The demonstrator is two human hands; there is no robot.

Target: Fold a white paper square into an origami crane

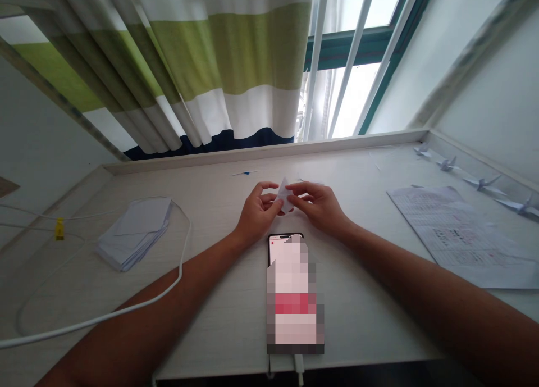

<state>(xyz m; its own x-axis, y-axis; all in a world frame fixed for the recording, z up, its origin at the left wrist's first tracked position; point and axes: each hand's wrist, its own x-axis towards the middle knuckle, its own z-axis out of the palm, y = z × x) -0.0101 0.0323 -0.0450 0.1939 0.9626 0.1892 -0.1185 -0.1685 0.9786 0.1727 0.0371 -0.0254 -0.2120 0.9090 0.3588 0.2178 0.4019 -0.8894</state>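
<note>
A striped curtain (252, 50), cut off at the top, hangs behind the pale worktop (227, 319). On the right lies a sheet with writing (455, 235), its words too small to read and its corner running out of view. A messy stack of white paper (137, 230) sits on the left. The left hand (257, 210) and right hand (322, 207) are close together, their arms cut off by the edges. Near them lies a phone (292, 297), its screen mostly lost in blurry squares. Paper birds (484, 182) make a row along the right side. Between the hands, past the phone's top end, each grip pinches a small folded paper (284, 193), partly hidden. A tiny blue thing (247, 173) is hard to make out
</note>
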